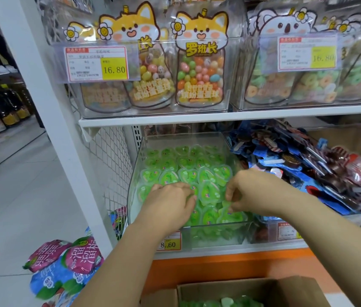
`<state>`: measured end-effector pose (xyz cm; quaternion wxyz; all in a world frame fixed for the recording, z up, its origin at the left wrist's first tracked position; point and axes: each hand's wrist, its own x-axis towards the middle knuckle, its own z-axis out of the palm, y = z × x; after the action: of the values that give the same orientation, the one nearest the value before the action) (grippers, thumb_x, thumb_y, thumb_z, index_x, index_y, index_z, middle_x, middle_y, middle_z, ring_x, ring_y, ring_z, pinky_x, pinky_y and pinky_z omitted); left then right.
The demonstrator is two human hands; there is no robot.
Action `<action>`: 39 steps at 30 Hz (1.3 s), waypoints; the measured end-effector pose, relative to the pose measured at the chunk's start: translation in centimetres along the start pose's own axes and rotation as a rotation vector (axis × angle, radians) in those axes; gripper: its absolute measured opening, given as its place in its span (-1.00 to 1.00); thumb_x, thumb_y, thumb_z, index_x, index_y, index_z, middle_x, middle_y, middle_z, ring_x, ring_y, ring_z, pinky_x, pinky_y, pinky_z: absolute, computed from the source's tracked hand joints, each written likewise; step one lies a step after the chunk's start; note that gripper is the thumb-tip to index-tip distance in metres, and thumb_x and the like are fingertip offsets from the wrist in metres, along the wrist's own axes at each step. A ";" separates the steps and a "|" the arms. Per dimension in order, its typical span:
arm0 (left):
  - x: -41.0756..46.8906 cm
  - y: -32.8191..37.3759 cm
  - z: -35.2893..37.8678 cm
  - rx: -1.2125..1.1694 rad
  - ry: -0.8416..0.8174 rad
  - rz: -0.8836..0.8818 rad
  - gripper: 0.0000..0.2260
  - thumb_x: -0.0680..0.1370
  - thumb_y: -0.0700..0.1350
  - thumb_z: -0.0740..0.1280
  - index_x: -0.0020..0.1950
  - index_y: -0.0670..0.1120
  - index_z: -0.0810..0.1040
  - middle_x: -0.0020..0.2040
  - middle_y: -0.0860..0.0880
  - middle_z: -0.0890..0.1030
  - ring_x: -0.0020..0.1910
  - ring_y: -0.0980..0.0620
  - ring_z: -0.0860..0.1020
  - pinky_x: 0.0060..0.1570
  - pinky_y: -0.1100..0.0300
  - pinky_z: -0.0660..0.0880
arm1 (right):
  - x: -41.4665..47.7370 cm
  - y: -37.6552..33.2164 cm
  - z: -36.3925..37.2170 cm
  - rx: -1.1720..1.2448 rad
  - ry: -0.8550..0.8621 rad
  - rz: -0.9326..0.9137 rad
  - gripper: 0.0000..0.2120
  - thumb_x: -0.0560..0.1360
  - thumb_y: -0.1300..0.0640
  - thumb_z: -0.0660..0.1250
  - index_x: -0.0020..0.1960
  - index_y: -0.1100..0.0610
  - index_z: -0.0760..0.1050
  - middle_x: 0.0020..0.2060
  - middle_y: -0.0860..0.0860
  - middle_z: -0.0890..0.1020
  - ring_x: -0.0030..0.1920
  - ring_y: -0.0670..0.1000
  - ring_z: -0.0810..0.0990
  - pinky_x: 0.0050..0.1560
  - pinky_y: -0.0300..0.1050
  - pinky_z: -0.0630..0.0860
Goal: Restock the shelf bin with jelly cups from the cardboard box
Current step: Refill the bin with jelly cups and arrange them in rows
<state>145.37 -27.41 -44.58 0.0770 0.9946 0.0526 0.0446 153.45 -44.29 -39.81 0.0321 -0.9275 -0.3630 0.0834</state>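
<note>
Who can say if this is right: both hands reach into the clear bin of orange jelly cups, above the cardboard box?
No: the head view shows green jelly cups, not orange. The left hand and right hand are in the clear bin, above the cardboard box.

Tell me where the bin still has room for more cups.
No bare floor shows in the bin. Most room is at the back, where cups seem lower. The front is crowded under left hand and right hand.

Green heart-shaped jelly cups (187, 175) layered in clear plastic shelf bin (135, 171) under left hand (170, 201) and right hand (253, 191); open brown cardboard box (263, 292) below the forearms.
</note>
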 end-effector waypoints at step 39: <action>2.6 5.0 0.4 -1.247 0.191 -0.153 -0.90 0.53 -0.16 0.37 -0.17 -0.10 0.50 -0.31 0.00 0.66 -0.29 0.12 0.63 -0.08 0.18 0.51 | -0.2 2.5 -1.1 -0.047 0.428 -0.251 -0.36 0.29 -0.14 0.45 0.31 0.08 0.47 0.12 -0.01 0.56 0.13 0.06 0.46 0.16 0.03 0.42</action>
<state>148.48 -32.07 -44.02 0.6397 0.7479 0.0945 0.1498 155.22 -46.26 -39.03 0.0967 -0.8722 -0.4619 -0.1283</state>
